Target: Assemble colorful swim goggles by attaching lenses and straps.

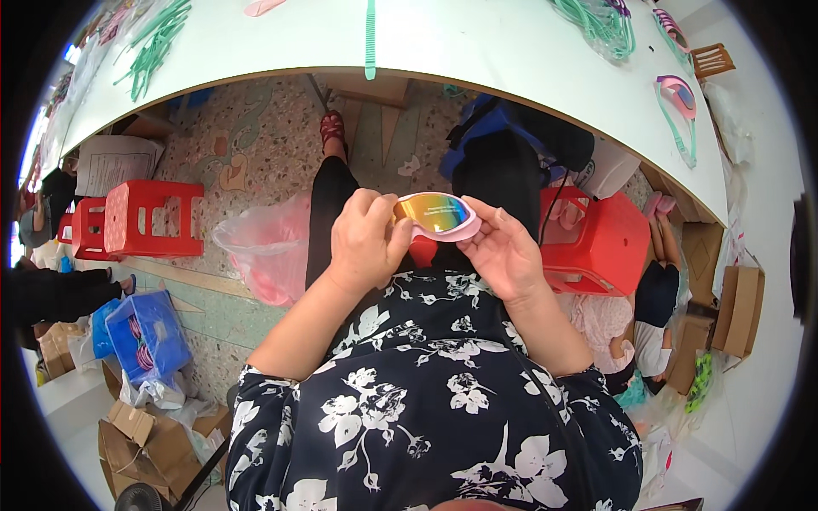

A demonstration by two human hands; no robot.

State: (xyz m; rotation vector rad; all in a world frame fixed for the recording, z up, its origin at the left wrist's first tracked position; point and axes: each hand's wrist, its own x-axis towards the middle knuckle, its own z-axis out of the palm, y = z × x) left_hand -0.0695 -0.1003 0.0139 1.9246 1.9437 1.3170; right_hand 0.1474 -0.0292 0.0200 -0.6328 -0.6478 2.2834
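Note:
Between my two hands, above my lap, is a pair of pink swim goggles [439, 215] with a mirrored lens of orange, yellow and blue-green. My left hand [366, 234] grips the goggles' left end, fingers curled and thumb pressed near the lens. At the other end, my right hand [504, 247] pinches the pink rim between thumb and fingers. No strap shows on the goggles. A green ribbed strap [371, 38] hangs over the table edge straight ahead of my hands.
The white table [281, 43] curves across the far side, bearing green strap bundles [158, 47] and finished goggles [679, 98]. Red stools [158, 219] stand left, another red stool [605, 247] right. A blue crate [149, 336] and cartons [141, 443] lie lower left; other people sit nearby.

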